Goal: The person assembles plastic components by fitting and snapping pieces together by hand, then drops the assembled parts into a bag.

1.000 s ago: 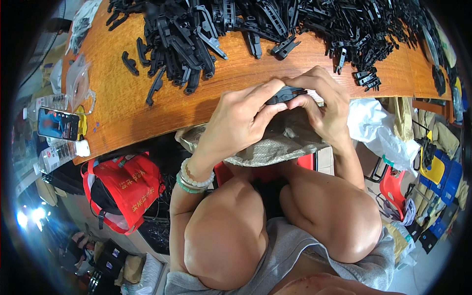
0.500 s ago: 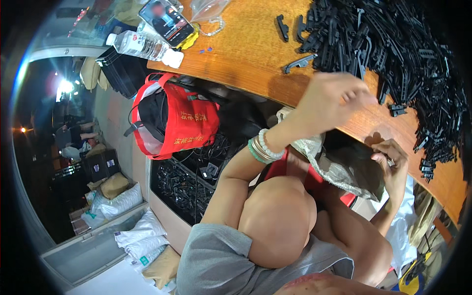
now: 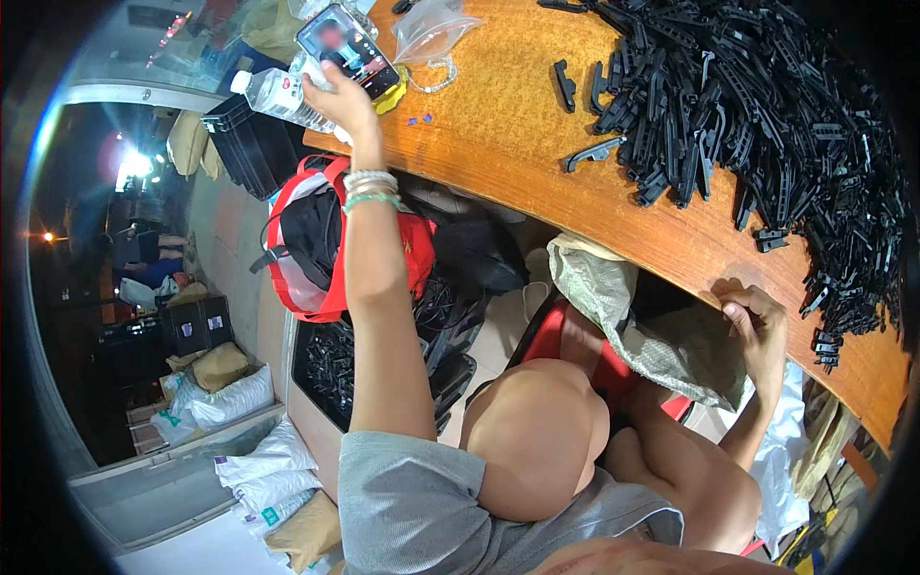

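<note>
My left hand (image 3: 343, 103) reaches to the phone (image 3: 348, 50) at the table's far left, fingers apart, one fingertip at the lower edge of its lit screen. A clear water bottle (image 3: 278, 94) lies beside that hand, partly behind it. My right hand (image 3: 760, 326) rests at the table's near edge, fingers loosely bent and apart, with nothing visible in them. Just below it, a woven sack (image 3: 661, 350) hangs open over my lap. Black plastic clip-like parts (image 3: 738, 125) lie heaped on the table (image 3: 479, 125), a few of them loose at the heap's left.
A red bag (image 3: 311, 278) with a black bag inside stands under the table's left end. Below it, a black crate (image 3: 331, 374) holds more black parts. A clear plastic bag (image 3: 426, 34) lies by the phone; white sacks (image 3: 273, 470) are stacked at lower left.
My left hand has swung from above the table's near edge by the heap, far left to the phone. My right hand has stayed at the table edge. The view has shifted slightly.
</note>
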Tool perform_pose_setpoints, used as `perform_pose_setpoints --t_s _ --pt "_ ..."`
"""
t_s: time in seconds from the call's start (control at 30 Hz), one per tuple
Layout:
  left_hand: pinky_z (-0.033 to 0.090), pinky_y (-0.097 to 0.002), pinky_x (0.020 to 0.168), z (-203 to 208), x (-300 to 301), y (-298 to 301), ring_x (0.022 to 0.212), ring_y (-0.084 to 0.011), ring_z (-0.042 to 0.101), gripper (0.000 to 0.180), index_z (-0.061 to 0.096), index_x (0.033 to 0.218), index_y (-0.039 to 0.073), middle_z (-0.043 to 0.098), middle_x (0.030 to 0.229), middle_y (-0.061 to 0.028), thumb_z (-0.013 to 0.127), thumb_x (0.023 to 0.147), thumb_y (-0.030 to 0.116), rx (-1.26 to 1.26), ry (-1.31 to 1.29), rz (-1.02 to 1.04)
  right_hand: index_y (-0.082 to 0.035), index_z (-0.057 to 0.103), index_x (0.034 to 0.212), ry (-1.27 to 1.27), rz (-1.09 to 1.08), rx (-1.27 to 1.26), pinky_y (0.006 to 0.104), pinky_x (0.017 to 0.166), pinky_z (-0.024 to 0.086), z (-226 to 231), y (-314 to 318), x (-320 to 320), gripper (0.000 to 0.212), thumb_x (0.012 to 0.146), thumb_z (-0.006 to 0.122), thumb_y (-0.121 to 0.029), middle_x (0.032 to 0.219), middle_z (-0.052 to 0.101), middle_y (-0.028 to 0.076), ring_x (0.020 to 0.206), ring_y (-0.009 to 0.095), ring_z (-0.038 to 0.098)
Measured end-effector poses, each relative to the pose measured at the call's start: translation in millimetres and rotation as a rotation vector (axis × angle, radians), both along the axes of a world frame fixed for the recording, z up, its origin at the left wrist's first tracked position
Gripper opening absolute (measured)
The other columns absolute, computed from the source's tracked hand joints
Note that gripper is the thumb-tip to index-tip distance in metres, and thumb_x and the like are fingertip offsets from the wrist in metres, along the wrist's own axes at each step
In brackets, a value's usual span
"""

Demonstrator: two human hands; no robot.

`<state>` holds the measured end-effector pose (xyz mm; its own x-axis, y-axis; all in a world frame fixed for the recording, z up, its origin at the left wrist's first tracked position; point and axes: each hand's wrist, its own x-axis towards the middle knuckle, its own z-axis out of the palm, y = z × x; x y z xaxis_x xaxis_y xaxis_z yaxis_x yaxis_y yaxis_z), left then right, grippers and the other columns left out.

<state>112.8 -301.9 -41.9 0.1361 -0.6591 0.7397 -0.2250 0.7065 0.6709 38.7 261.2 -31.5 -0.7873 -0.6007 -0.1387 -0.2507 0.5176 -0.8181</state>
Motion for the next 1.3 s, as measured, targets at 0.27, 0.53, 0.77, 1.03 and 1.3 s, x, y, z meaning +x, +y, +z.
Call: perform_pose_setpoints --t_s 0.27,0.53,0.77,1.03,1.3 --pt "0.047 -0.0284 0.068 7.8 13.7 -39.0 0.072 -0.0160 0.059 0.041 0.061 0.092 -0.011 0.065 0.081 -0.0118 0.076 0.074 0.023 0.228 -0.017 -0.126 0.005 0.065 0.084 -0.115 -0.066 -0.078 0.0238 0.047 0.036 -12.8 -2.8 -0.2 0.012 0.084 0.062 -0.006 0.064 0.055 0.005 0.050 0.008 0.044" --pt "0.043 -0.0395 0.081 22.2 14.2 -22.6 0.086 -0.0296 0.057 0.042 0.058 0.100 -0.009 0.062 0.091 -0.0181 0.069 0.079 0.025 -0.043 -0.147 0.151 0.006 0.065 0.083 -0.127 -0.064 -0.105 0.0241 0.048 0.036 -7.2 -4.6 1.9 0.013 0.083 0.062 -0.006 0.063 0.055 0.004 0.051 0.009 0.046" --pt "0.048 -0.0331 0.062 6.7 -38.9 108.7 0.064 -0.0247 0.061 0.022 0.064 0.098 0.000 0.065 0.084 -0.0160 0.063 0.082 0.016 0.152 -0.707 -0.723 0.005 0.065 0.081 -0.127 -0.069 -0.084 0.0250 0.049 0.039 -5.7 -1.9 -1.0 0.012 0.083 0.063 -0.007 0.064 0.055 0.006 0.052 0.010 0.048" --pt "0.048 -0.0332 0.069 -20.0 -66.3 165.9 0.080 -0.0272 0.061 0.016 0.064 0.098 0.005 0.059 0.095 -0.0124 0.060 0.082 0.008 -0.324 -0.944 -0.840 0.002 0.064 0.087 0.428 -0.239 -0.056 0.0255 0.060 0.043 -8.6 10.8 -19.8 0.008 0.081 0.062 -0.002 0.077 0.060 0.009 0.066 0.017 0.056" --pt "0.049 -0.0318 0.079 -7.6 -61.4 172.3 0.085 -0.0246 0.062 0.017 0.058 0.100 0.000 0.061 0.100 -0.0139 0.059 0.084 0.005 -0.005 -0.533 -0.854 -0.001 0.063 0.089 0.747 -0.196 0.067 0.0361 0.077 0.045 -10.4 1.1 -54.3 0.016 0.074 0.065 -0.002 0.095 0.057 0.011 0.088 0.029 0.056"
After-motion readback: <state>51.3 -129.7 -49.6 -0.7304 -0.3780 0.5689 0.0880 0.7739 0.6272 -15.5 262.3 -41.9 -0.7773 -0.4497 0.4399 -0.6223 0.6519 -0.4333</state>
